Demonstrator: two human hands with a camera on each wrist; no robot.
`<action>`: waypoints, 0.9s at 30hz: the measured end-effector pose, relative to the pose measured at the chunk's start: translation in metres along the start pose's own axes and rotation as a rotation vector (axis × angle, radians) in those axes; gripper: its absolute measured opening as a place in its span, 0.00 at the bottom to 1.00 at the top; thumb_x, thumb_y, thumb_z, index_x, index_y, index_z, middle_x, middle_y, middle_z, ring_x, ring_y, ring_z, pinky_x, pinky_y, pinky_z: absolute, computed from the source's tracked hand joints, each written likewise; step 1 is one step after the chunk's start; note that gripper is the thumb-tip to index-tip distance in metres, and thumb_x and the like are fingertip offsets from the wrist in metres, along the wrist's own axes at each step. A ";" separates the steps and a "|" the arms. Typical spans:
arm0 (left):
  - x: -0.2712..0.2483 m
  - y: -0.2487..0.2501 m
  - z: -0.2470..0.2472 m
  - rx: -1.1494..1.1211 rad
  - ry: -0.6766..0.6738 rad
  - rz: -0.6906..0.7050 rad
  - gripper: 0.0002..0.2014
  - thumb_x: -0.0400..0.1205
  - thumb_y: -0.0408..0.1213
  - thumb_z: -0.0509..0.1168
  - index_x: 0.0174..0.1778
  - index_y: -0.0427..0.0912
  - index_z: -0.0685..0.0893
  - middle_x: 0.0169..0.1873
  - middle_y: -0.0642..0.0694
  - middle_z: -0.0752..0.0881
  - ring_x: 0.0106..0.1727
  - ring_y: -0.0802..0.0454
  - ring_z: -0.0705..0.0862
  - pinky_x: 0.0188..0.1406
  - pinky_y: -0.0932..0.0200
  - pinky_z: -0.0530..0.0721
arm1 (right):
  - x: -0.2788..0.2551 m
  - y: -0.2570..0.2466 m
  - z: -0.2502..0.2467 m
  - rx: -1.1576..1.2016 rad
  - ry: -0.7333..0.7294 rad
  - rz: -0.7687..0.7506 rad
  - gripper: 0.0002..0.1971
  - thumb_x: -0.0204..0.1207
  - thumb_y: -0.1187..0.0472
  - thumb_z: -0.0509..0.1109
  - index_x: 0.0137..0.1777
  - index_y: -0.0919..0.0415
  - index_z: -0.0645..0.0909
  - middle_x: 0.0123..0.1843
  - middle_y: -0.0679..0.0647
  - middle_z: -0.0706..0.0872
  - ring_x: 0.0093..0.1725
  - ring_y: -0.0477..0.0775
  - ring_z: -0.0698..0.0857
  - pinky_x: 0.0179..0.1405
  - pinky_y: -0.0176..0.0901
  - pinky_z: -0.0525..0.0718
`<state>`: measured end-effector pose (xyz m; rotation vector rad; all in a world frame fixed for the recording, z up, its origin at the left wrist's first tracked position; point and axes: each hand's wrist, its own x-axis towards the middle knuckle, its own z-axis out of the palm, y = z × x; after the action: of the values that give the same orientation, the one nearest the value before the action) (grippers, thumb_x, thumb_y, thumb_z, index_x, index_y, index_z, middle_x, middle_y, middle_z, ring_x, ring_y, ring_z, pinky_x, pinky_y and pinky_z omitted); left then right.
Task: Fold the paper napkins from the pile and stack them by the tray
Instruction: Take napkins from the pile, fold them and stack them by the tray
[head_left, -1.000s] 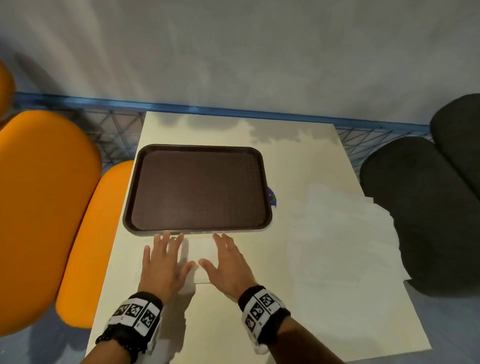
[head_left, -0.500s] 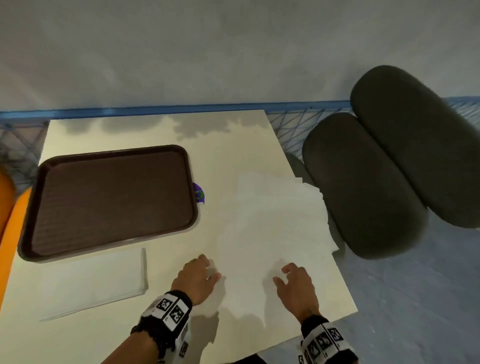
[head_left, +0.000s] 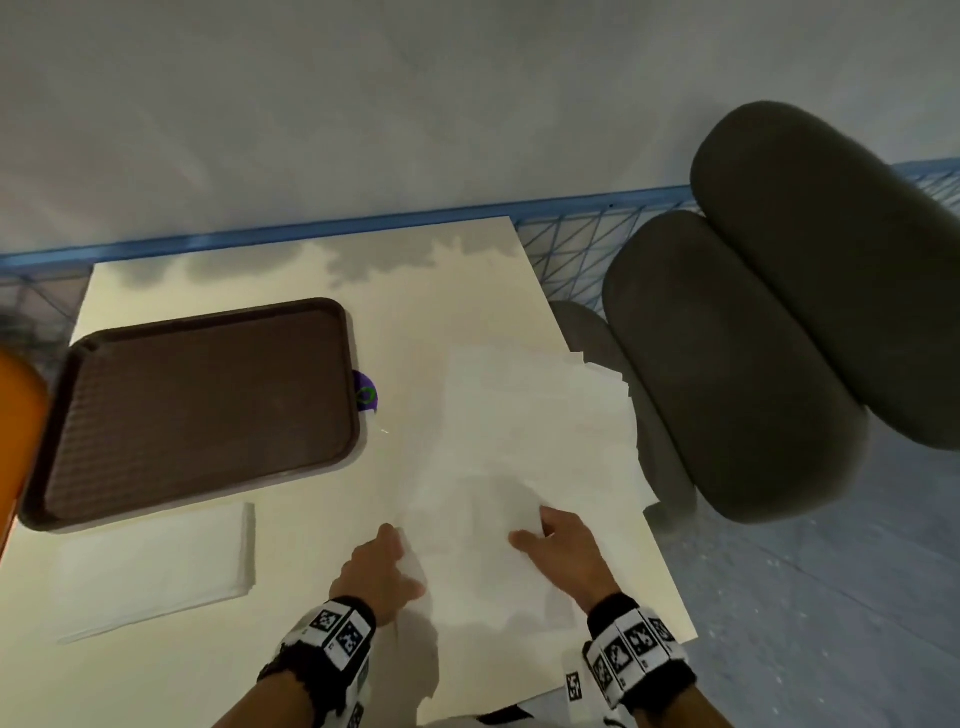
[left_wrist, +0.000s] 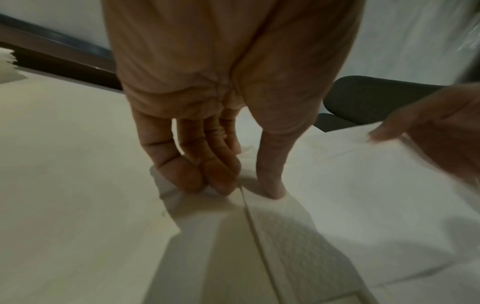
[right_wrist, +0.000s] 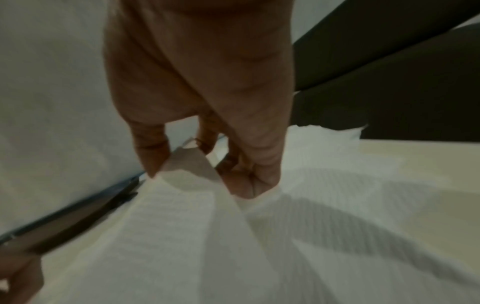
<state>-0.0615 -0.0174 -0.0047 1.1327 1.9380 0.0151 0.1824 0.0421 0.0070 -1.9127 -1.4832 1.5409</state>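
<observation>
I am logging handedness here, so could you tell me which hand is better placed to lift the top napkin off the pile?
Probably the right hand: it already pinches a raised edge of the top napkin.

White unfolded napkins (head_left: 524, 441) lie in a loose pile at the bench's right; a folded napkin stack (head_left: 156, 566) lies flat just before the brown tray (head_left: 197, 405).
</observation>
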 end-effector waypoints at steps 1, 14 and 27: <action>-0.003 0.000 -0.002 0.017 -0.017 -0.010 0.21 0.70 0.47 0.75 0.47 0.51 0.67 0.47 0.49 0.83 0.48 0.45 0.83 0.48 0.52 0.82 | -0.006 -0.007 -0.006 0.057 -0.053 -0.039 0.05 0.76 0.58 0.75 0.50 0.54 0.90 0.44 0.44 0.92 0.45 0.48 0.90 0.41 0.33 0.83; -0.052 0.025 -0.057 -1.246 -0.471 0.216 0.41 0.50 0.64 0.85 0.50 0.39 0.87 0.43 0.41 0.89 0.49 0.44 0.88 0.67 0.37 0.80 | -0.081 -0.128 -0.042 0.689 -0.350 -0.329 0.12 0.69 0.72 0.74 0.47 0.56 0.93 0.50 0.61 0.93 0.49 0.55 0.91 0.45 0.43 0.89; -0.119 -0.011 -0.181 -0.997 -0.037 0.519 0.14 0.78 0.40 0.74 0.56 0.36 0.91 0.54 0.34 0.91 0.54 0.35 0.90 0.52 0.48 0.89 | -0.101 -0.164 -0.011 0.589 -0.334 -0.415 0.20 0.70 0.63 0.81 0.64 0.60 0.88 0.63 0.66 0.89 0.62 0.69 0.88 0.58 0.54 0.89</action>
<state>-0.1678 -0.0388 0.1832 0.8631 1.2447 1.0963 0.1138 0.0351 0.1875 -0.9900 -1.2377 1.8684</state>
